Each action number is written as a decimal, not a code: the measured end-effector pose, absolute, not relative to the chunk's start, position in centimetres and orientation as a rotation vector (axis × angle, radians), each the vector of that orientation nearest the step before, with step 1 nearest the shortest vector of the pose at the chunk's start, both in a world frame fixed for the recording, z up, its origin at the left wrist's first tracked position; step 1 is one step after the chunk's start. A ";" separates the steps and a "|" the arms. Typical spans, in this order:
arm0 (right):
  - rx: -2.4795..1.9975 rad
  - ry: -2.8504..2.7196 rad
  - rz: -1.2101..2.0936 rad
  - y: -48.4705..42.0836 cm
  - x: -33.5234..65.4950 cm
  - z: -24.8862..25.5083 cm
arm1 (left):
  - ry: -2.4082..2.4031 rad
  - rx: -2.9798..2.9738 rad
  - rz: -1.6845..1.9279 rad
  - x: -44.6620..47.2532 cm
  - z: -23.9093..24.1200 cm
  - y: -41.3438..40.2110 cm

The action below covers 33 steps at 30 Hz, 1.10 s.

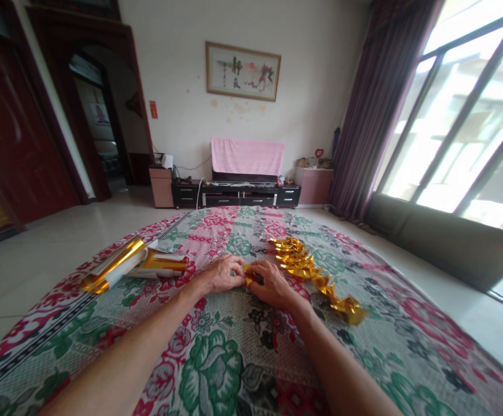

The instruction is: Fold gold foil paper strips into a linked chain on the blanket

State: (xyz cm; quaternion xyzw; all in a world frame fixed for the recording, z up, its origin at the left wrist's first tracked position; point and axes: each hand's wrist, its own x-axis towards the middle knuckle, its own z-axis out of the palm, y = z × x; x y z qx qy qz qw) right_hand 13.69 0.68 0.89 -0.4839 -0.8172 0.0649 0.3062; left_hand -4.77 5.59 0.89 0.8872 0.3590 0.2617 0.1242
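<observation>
Close together over the middle of the flowered cloth, my left hand (224,273) and my right hand (269,281) hold a small piece of gold foil paper (248,270) between them. Both sets of fingers are curled in on it, and much of the piece is hidden under them. To the right lies a row of folded gold foil pieces (304,268), bunched along a slanting line. Loosely rolled gold foil sheets (124,266) with white backs rest on the cloth to the left of my left hand.
A floral cloth (211,370) in red, green and grey covers the surface before me. Beyond it stands a low black cabinet (239,196) with a pink cloth (247,156) over a screen shape. A purple curtain (359,115) and tall windows are on the right.
</observation>
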 end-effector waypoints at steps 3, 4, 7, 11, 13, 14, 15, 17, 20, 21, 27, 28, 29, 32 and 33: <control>-1.295 -2.160 0.178 0.6 13.7 0.9 | 1.072 2.578 0.769 -4.6 0.6 5.7; -1.300 -2.161 0.183 0.6 13.6 0.9 | 1.081 2.579 0.766 -4.6 0.6 5.7; -1.307 -2.160 0.190 0.7 13.6 0.9 | 1.110 2.580 0.762 -4.5 0.6 5.6; -1.292 -2.159 0.182 0.9 13.7 0.7 | 1.127 2.580 0.771 -4.4 0.7 5.4; -1.285 -2.164 0.178 1.0 13.7 0.6 | 1.126 2.586 0.776 -4.3 0.6 5.4; -1.285 -2.166 0.176 1.0 13.8 0.5 | 1.126 2.592 0.783 -4.3 0.5 5.4; -1.287 -2.167 0.174 1.0 13.8 0.5 | 1.127 2.599 0.792 -4.3 0.4 5.5; -1.289 -2.169 0.172 1.1 13.8 0.4 | 1.126 2.611 0.817 -4.3 0.3 5.5; -1.287 -2.169 0.175 1.1 13.8 0.5 | 1.122 2.617 0.849 -4.2 0.1 5.6; -1.287 -2.168 0.176 1.1 13.8 0.5 | 1.123 2.617 0.857 -4.2 0.0 5.6; -1.291 -2.168 0.177 1.0 13.7 0.6 | 1.125 2.610 0.830 -4.2 0.1 5.6; -1.295 -2.169 0.177 1.0 13.7 0.6 | 1.125 2.606 0.829 -4.2 0.1 5.6; -1.298 -2.171 0.176 1.0 13.7 0.6 | 1.125 2.602 0.831 -4.2 0.0 5.6; -1.300 -2.168 0.172 1.1 13.7 0.4 | 1.130 2.584 0.851 -4.2 -0.1 5.7; -1.299 -2.165 0.169 1.1 13.7 0.4 | 1.129 2.580 0.855 -4.3 -0.2 5.7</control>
